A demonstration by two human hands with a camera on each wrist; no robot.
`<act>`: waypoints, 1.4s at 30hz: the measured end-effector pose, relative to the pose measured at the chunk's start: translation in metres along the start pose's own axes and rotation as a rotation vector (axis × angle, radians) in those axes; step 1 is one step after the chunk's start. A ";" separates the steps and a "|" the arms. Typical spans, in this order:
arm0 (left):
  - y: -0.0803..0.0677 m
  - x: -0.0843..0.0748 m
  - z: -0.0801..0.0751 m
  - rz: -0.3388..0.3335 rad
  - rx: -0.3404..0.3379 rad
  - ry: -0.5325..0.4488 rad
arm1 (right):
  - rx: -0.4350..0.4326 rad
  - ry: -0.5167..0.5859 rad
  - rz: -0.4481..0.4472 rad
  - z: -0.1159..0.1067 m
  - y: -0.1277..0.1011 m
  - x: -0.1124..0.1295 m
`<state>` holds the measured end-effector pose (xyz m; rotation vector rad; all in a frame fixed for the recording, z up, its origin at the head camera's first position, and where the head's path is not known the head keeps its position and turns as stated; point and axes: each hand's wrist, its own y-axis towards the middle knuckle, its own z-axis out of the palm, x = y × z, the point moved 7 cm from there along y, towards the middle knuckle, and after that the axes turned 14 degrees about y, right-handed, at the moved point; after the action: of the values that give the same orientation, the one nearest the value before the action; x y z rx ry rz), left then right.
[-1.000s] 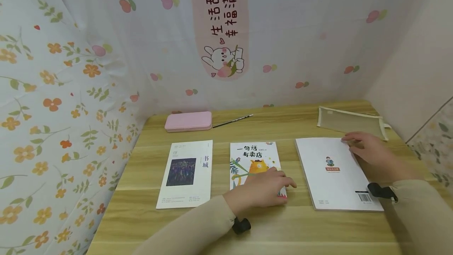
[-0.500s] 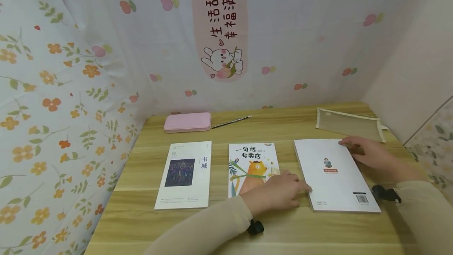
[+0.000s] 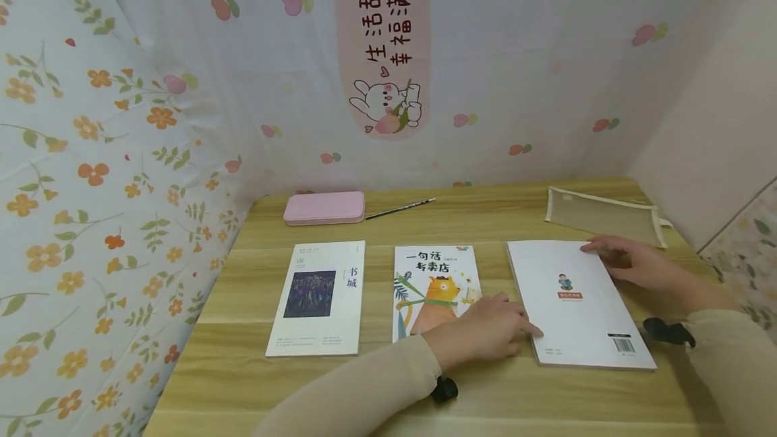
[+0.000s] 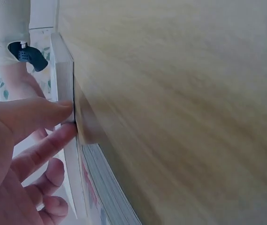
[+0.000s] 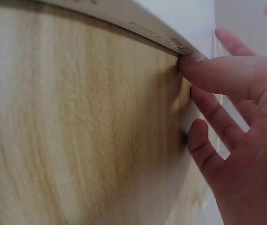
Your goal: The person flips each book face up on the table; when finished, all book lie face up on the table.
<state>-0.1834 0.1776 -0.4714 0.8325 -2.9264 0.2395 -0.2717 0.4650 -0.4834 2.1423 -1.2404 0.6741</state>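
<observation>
Three books lie in a row on the wooden table point(image 3: 243, 383). My left hand point(image 3: 500, 329) rests over the lower right corner of the middle cat-cover book point(image 3: 432, 278), and its straight fingers touch the left edge of the white book point(image 3: 573, 302). In the left wrist view the thumb and fingers point(image 4: 53, 140) press against that book's edge point(image 4: 63, 65). My right hand point(image 3: 625, 261) lies at the white book's upper right edge. The right wrist view shows its thumb point(image 5: 217, 75) set on the book's edge point(image 5: 161, 28), with the other fingers relaxed.
A third book point(image 3: 318, 299) with a dark picture lies at the left. A pink case point(image 3: 324, 208) and a pen point(image 3: 400, 208) sit at the back, and a mesh pouch point(image 3: 601, 214) at the back right. Floral curtains close in the left and back sides.
My left hand has slid right, off the cat-cover book's lower corner, until its fingertips reached the white book's left edge. My right hand has stayed at the right edge.
</observation>
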 end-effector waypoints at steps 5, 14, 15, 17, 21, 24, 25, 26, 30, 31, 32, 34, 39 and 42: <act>-0.002 0.001 0.000 0.001 -0.001 -0.002 | -0.044 0.054 -0.046 -0.003 -0.003 -0.008; -0.006 0.003 0.003 -0.038 -0.037 0.028 | -0.004 0.087 0.028 -0.010 -0.013 -0.024; -0.008 0.003 0.003 -0.046 -0.041 0.024 | 0.003 0.091 0.043 -0.011 -0.014 -0.023; -0.010 0.003 0.003 -0.064 -0.050 0.004 | 0.013 0.091 0.058 -0.013 -0.016 -0.020; -0.014 0.001 0.001 -0.102 -0.061 -0.016 | 0.023 0.086 0.080 -0.015 -0.017 -0.015; -0.014 0.000 0.000 -0.151 -0.072 -0.029 | 0.028 0.085 0.109 -0.016 -0.016 -0.016; -0.015 0.000 0.000 -0.170 -0.078 -0.032 | 0.032 0.081 0.122 -0.016 -0.015 -0.017; -0.015 0.001 0.000 -0.189 -0.088 -0.035 | 0.036 0.085 0.132 -0.016 -0.015 -0.018; -0.017 0.003 0.000 -0.247 -0.129 -0.032 | 0.064 0.130 0.138 -0.015 -0.012 -0.017; -0.017 0.004 0.000 -0.253 -0.142 -0.031 | 0.070 0.146 0.129 -0.015 -0.011 -0.016; -0.018 0.004 0.000 -0.259 -0.154 -0.030 | 0.076 0.165 0.121 -0.014 -0.011 -0.015; -0.019 0.005 -0.001 -0.269 -0.180 -0.035 | 0.088 0.193 0.111 -0.013 -0.010 -0.013; -0.023 0.009 -0.006 -0.295 -0.248 -0.087 | 0.096 0.191 0.145 -0.014 -0.012 -0.011; -0.028 0.014 -0.011 -0.314 -0.285 -0.124 | 0.065 0.159 0.185 -0.018 -0.013 -0.010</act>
<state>-0.1799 0.1487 -0.4551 1.2706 -2.7832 -0.2541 -0.2670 0.4889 -0.4799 1.9969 -1.3557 0.9555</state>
